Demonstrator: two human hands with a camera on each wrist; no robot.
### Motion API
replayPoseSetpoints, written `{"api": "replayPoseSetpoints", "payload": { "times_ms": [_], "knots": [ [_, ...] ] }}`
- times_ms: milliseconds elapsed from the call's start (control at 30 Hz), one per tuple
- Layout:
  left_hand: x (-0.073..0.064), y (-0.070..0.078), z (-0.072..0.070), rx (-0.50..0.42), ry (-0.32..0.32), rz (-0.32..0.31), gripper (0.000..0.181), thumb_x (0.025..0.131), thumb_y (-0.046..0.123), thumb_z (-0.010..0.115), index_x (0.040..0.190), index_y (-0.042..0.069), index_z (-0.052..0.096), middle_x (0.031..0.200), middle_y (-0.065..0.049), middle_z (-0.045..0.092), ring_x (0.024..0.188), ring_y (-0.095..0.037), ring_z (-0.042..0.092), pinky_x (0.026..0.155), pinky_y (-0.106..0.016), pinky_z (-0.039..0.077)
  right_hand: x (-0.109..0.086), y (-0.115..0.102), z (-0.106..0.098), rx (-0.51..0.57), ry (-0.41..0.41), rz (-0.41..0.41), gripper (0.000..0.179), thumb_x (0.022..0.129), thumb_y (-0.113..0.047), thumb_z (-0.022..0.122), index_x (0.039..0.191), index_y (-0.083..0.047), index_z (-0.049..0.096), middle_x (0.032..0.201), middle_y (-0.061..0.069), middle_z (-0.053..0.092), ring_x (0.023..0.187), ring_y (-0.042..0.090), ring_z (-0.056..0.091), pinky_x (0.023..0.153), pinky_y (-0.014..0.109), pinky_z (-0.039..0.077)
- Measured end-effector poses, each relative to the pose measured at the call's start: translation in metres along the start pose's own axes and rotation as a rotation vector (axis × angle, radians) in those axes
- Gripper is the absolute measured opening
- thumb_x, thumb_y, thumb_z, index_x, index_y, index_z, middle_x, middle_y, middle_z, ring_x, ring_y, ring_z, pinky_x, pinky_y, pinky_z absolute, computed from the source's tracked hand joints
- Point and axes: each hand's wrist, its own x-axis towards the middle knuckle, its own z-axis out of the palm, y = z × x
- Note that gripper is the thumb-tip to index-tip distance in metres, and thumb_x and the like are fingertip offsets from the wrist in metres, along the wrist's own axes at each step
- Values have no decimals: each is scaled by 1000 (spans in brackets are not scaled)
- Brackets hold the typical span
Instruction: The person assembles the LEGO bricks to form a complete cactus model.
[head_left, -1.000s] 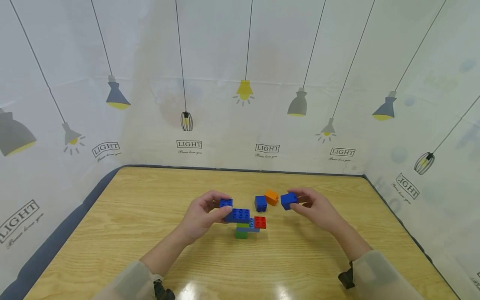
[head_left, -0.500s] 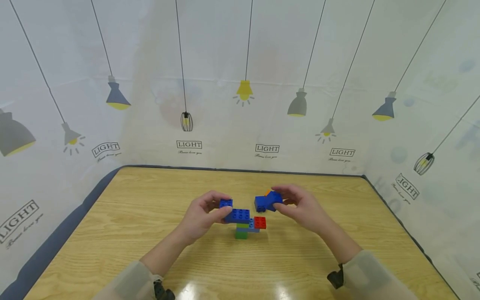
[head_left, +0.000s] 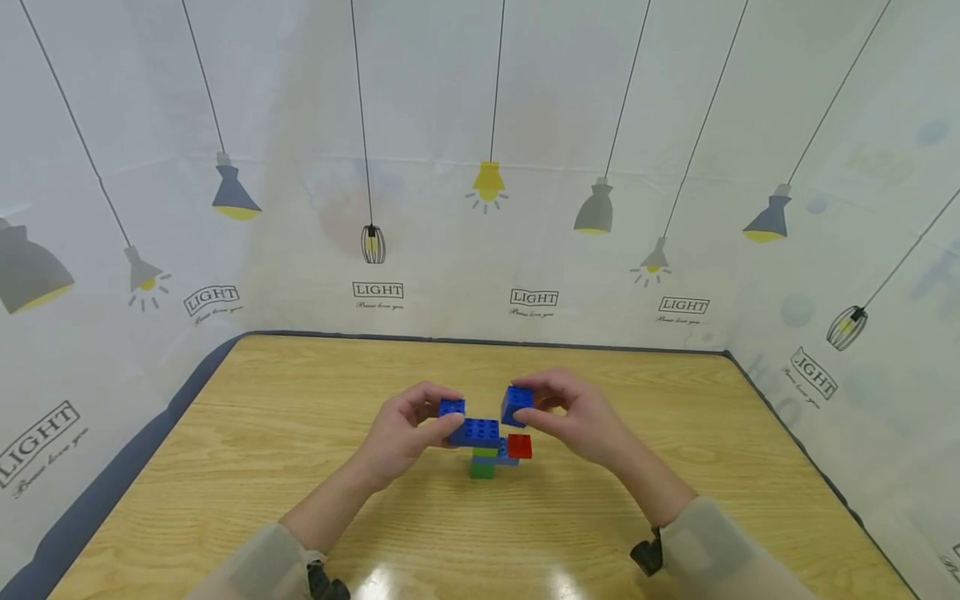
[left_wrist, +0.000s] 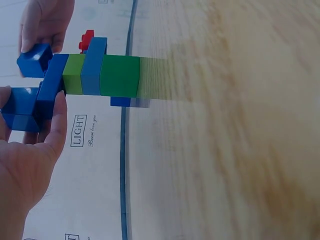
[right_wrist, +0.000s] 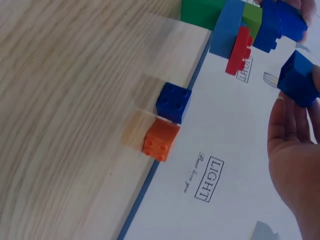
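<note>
A tower of toy building bricks stands on the table, a green brick (head_left: 482, 472) at its foot. Above that come a light blue brick (left_wrist: 93, 67) with a red brick (head_left: 520, 446) on its end, then a lime green brick (left_wrist: 73, 74). Across the top lies a long blue brick (head_left: 480, 431), with a small blue brick (head_left: 452, 407) on its left end. My left hand (head_left: 401, 433) grips this left end. My right hand (head_left: 573, 417) pinches another blue brick (head_left: 516, 403) between thumb and fingers, raised close to the long brick's right end.
Behind the tower, a loose blue brick (right_wrist: 173, 102) and an orange brick (right_wrist: 161, 140) sit side by side on the wooden table (head_left: 337, 375), largely hidden by my right hand in the head view. A cloth printed with lamps (head_left: 435, 267) hangs around the table's far edge.
My right hand has moved left with its blue brick, passing over the loose blue and orange bricks to the tower's top. My left hand and the tower have stayed put.
</note>
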Motion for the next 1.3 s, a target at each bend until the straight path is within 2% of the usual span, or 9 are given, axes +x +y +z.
{"api": "replayPoseSetpoints", "payload": {
  "times_ms": [267,400,533,767,933,1167,1300],
  "knots": [
    [0,0,0,6,-3,7,32,106,11,73,135,-1,67,117,-5,65,106,-20,68,84,-35,70,8,-6,19,1,-51,0,37,100,-17,82,136,-12,75,124,8,71,106,23,71,92,26,64],
    [0,-2,0,4,-7,9,32,106,11,73,135,-1,67,118,-7,66,107,-21,68,84,-34,70,8,-7,25,-14,-69,-11,38,102,-20,81,138,-12,75,126,8,71,108,21,70,94,31,64],
    [1,-3,0,12,-5,6,31,106,12,73,134,1,67,119,-7,67,108,-21,69,85,-35,70,8,-8,28,-15,-73,16,37,103,-22,80,138,-14,75,128,6,71,111,19,70,96,36,64],
    [0,-1,0,17,-8,19,31,106,11,73,134,0,67,120,-9,66,109,-22,68,84,-36,70,8,-10,29,-9,-63,85,31,108,-30,74,137,-21,76,126,1,72,105,21,69,91,28,62],
    [0,-1,0,14,-4,21,31,106,11,73,134,0,67,119,-9,66,109,-22,69,84,-36,70,8,-11,29,30,-69,100,29,107,-29,75,134,-19,77,125,2,74,107,24,70,90,27,61],
    [0,0,1,15,0,25,31,106,10,73,134,-1,67,118,-7,66,108,-21,69,84,-36,70,10,-10,31,63,-55,99,26,106,-23,76,130,-15,78,123,6,75,108,21,70,91,27,61],
    [0,-1,0,19,1,24,32,105,11,74,134,0,67,118,-8,66,107,-21,69,84,-37,70,11,-8,34,88,-51,108,24,106,-22,76,128,-14,78,121,8,75,108,27,71,89,27,62]
  ]
}}
